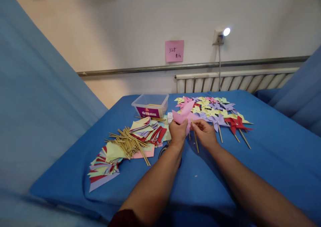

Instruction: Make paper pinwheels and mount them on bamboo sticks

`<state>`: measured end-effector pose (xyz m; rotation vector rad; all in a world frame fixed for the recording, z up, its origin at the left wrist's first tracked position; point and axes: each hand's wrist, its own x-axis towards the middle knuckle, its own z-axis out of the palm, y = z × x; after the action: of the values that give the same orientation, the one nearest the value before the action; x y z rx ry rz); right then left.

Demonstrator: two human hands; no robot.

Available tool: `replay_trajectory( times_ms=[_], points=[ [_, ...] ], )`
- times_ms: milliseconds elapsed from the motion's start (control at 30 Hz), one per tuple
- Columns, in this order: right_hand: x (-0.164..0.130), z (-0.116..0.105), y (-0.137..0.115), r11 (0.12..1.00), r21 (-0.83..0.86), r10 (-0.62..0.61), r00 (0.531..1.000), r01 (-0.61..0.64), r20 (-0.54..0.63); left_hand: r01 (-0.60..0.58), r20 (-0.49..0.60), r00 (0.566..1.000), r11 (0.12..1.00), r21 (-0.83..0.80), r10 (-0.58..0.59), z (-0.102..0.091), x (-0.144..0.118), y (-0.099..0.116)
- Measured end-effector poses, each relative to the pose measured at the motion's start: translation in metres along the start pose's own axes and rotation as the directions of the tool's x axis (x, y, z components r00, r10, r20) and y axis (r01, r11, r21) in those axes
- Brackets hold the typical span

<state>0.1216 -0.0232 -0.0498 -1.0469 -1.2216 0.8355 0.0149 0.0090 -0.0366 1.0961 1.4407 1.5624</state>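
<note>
A pink paper pinwheel is held up above the middle of the table. My left hand is closed on its lower left side. My right hand pinches at the pinwheel's right side, by the top of a thin wooden stick that slants down beneath it. Exactly how the stick meets the paper is hidden by my fingers. Just to the right lie a purple pinwheel and a red pinwheel on sticks. A dark-handled tool, perhaps scissors, is partly covered by my left forearm.
Rows of coloured pinwheels lie at the back right. On the left are a pile of wooden sticks, fanned coloured paper and more paper sheets. Behind them stands a clear plastic box. Blue curtains hang on both sides.
</note>
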Motion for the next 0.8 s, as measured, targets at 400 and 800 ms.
replay_trajectory(
  times_ms=[400,800],
  points=[
    [0.0,0.003,-0.001,1.0,-0.02,-0.001,0.998,0.002,0.058,0.03,0.009,1.0,0.994,-0.109,-0.03,-0.003,0.0,0.003],
    [0.001,0.007,-0.014,0.991,0.117,0.067,0.997,-0.064,-0.023,-0.063,0.054,0.996,0.997,-0.049,0.066,-0.003,-0.005,0.005]
  ],
)
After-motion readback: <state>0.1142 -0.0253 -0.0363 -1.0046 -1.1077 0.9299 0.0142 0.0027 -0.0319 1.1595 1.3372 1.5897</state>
